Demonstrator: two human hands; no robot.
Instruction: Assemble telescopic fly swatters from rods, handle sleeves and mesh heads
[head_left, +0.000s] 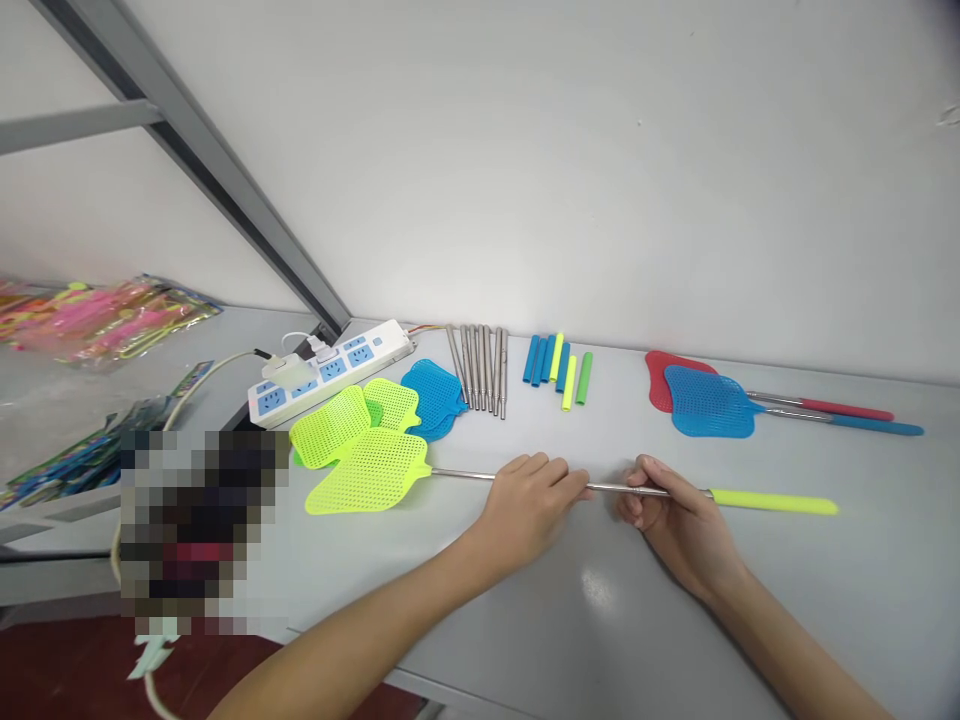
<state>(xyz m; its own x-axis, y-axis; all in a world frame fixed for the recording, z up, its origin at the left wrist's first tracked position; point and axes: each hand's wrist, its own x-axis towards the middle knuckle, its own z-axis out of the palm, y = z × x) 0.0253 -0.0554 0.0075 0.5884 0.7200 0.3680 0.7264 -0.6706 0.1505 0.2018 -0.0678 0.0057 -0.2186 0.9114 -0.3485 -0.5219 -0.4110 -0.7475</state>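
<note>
With left hand and right hand, grasping rod of yellow swatter; might bend it by crooked pulling, or snag yellow head behind swatter.

left hand and right hand both bare, slender fingers. left forearm and right forearm bare too, slim, tapering to narrow wrists.

Near the far edge of the grey table lie metal rods, short tubes, a red swatter and a blue swatter; toward its left edge, a power strip and swatter heads
</note>
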